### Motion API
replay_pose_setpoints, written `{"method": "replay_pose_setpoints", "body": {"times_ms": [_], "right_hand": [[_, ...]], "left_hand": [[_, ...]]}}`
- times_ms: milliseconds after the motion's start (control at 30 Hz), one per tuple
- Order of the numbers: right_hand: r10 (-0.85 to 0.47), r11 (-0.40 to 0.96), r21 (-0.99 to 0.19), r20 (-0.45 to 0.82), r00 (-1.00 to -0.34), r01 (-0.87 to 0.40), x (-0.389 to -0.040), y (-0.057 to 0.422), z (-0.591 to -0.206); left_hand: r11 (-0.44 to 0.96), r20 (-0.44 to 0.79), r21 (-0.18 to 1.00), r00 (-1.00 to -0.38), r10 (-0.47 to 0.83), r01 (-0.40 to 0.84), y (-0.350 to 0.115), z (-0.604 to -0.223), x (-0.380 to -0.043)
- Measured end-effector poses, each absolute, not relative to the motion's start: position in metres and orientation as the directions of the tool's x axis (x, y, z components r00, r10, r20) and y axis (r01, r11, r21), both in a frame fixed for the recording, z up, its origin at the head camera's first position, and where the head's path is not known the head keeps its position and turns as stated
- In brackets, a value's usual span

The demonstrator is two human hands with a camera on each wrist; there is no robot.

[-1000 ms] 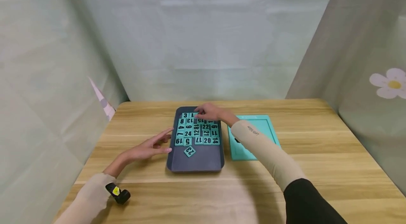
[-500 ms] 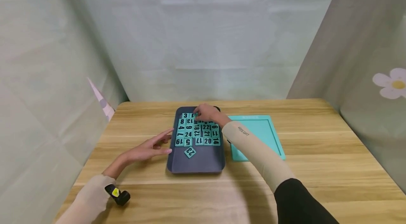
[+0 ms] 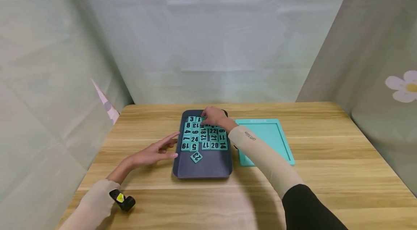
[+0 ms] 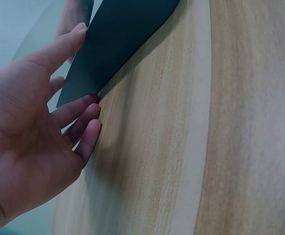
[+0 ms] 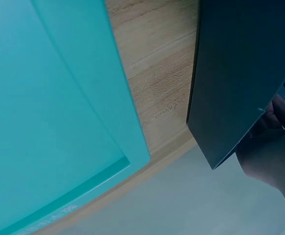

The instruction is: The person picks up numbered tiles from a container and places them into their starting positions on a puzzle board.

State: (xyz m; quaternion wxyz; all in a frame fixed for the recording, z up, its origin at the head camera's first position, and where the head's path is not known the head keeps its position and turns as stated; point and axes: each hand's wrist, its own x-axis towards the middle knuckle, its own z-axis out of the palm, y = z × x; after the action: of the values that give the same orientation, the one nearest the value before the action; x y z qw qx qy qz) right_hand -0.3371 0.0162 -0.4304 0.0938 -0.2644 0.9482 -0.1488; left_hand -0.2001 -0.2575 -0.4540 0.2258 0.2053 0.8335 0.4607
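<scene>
A dark grey tray (image 3: 205, 168) holds rows of turquoise tiles with black numbers. The tile marked 23 (image 3: 196, 157) lies turned apart, below the rows. My left hand (image 3: 153, 153) rests by the tray's left side, thumb and fingers spread and touching its rim; the left wrist view shows this hand (image 4: 34, 117) against the tray's outer wall (image 4: 118, 39). Over the far end of the tray, my right hand (image 3: 214, 116) has finger and thumb curled around a number tile (image 3: 203, 118) beside the tile marked 1. The hand covers several far-right tiles, and the tray wall hides its fingertips in the right wrist view.
A turquoise framed board (image 3: 268, 136) lies flat right of the tray, partly under the right forearm. The wooden table (image 3: 332, 161) extends on both sides. Pale curtains (image 3: 221, 41) hang behind and at the sides.
My right hand has shifted slightly, and its forearm has swung left, showing more of the turquoise board. The left hand keeps its place at the tray.
</scene>
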Motion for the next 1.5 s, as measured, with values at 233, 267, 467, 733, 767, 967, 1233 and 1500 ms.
{"method": "replay_pose_setpoints", "body": {"times_ms": [233,267,467,733,767,967,1233,1500], "right_hand": [[-0.553,0.796,-0.367,-0.120,-0.824,-0.481,-0.337,0.017,-0.431],[-0.558,0.794,-0.369,-0.122,-0.821,-0.484,-0.336,0.018,-0.431],[-0.567,0.790,-0.361,-0.124,-0.814,-0.495,-0.335,0.018,-0.428],[-0.566,0.791,-0.355,-0.115,-0.816,-0.499,-0.332,0.021,-0.422],[-0.567,0.789,-0.356,-0.113,-0.816,-0.500,-0.331,0.022,-0.421],[-0.593,0.766,-0.363,-0.079,-0.801,-0.531,-0.329,0.024,-0.411],[-0.617,0.751,-0.333,-0.044,-0.786,-0.571,-0.323,0.033,-0.398],[-0.660,0.709,-0.322,0.009,-0.751,-0.627,-0.315,0.061,-0.382]], "left_hand": [[0.487,-0.191,0.864,-0.809,0.555,0.130,-0.257,-0.454,-0.200],[0.488,-0.195,0.863,-0.809,0.555,0.127,-0.257,-0.454,-0.200],[0.497,-0.206,0.860,-0.809,0.550,0.119,-0.258,-0.455,-0.202],[0.501,-0.216,0.859,-0.810,0.545,0.108,-0.261,-0.457,-0.203],[0.502,-0.216,0.858,-0.810,0.545,0.109,-0.261,-0.457,-0.203],[0.504,-0.201,0.855,-0.813,0.546,0.127,-0.262,-0.456,-0.206],[0.508,-0.203,0.852,-0.816,0.541,0.125,-0.263,-0.456,-0.209],[0.507,-0.198,0.852,-0.816,0.543,0.130,-0.264,-0.457,-0.212]]}}
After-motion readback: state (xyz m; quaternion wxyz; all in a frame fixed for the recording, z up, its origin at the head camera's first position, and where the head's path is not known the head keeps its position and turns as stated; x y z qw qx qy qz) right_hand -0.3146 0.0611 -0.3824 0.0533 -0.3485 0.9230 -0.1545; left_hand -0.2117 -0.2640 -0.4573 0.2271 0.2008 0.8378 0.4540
